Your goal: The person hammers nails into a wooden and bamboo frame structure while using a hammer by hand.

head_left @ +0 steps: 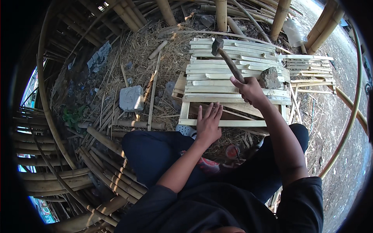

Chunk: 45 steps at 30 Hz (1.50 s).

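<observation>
A slatted panel of split bamboo (211,89) lies in front of me, its pale strips running left to right over side pieces. My right hand (251,92) is wrapped round the wooden handle of a hammer (230,64), whose dark metal head is held over the strips at the far side. With fingers stretched out, my left hand (209,125) rests on the near strip (241,123) of the frame. Between that strip and the other slats is a wide gap. A rough stone (271,78) sits on the panel's right part, beyond my right hand.
A second, smaller slatted bamboo piece (309,72) lies to the right. At left are a pale block (131,98) and stacked bamboo poles (110,173). Upright bamboo posts (221,16) stand beyond the panel. A cup with red contents (232,152) is between my legs.
</observation>
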### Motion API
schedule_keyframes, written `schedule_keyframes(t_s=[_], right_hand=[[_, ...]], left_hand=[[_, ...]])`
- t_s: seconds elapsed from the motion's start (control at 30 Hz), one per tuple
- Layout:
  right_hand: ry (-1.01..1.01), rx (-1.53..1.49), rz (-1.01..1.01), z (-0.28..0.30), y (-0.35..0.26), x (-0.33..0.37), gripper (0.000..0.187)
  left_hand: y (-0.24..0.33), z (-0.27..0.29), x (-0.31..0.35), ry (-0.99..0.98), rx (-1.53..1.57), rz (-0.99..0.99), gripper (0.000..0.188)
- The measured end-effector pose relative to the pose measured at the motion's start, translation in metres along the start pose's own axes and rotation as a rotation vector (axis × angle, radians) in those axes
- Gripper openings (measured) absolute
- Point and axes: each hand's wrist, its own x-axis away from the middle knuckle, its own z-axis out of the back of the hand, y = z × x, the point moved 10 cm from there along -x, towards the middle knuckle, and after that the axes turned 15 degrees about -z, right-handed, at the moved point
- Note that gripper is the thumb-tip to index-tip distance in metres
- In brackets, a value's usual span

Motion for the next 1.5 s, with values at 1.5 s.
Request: schedule_keyframes(t_s=[1.5], right_hand=[[-0.139, -0.019, -0.030, -0.018, 0.025, 0.084, 0.061]], left_hand=[[-0.008, -0.007, -0.014, -0.086, -0.064, 0.050, 0.080]])
